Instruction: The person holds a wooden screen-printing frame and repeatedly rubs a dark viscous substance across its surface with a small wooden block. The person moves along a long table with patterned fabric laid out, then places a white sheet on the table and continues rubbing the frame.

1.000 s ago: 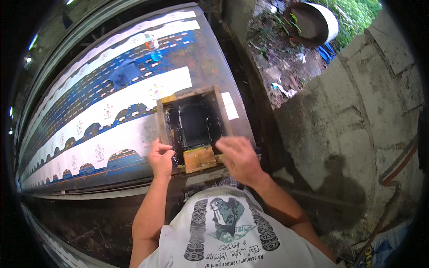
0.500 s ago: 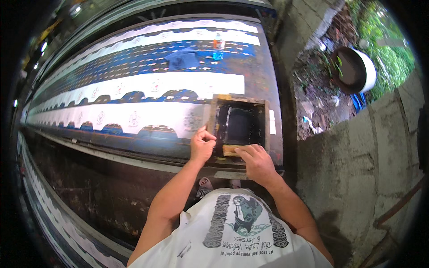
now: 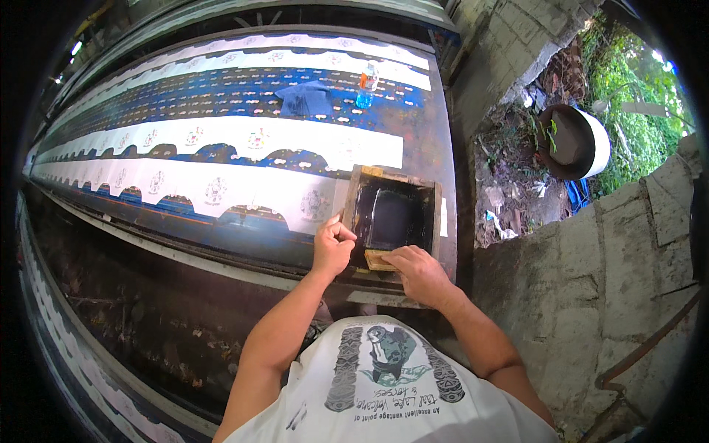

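Observation:
A wooden-framed printing screen (image 3: 399, 177) lies on the long table near its right end, with dark ink on its mesh. My left hand (image 3: 334, 247) is closed on the left side of this frame, thumb and fingers bent at its edge. In my right hand (image 3: 419, 273) is a squeegee with a wooden handle (image 3: 379, 260), held at the near end inside the frame. My fingers lie over the handle's right part, and the blade is hidden. Just left of the frame, a white fabric strip (image 3: 258, 193) carries dark printed emblems and partly runs beneath it.
More white printed strips (image 3: 295, 136) run along the table. A blue cloth (image 3: 305, 98) and a bottle with blue liquid (image 3: 365, 85) stand beyond the frame. At right is a concrete block wall (image 3: 561, 273), with a round white-sided container (image 3: 576, 140) outside its opening.
The view has shifted slightly. The squeegee stays at the frame's near end, now a little more slanted. My left hand keeps its place on the frame's left side.

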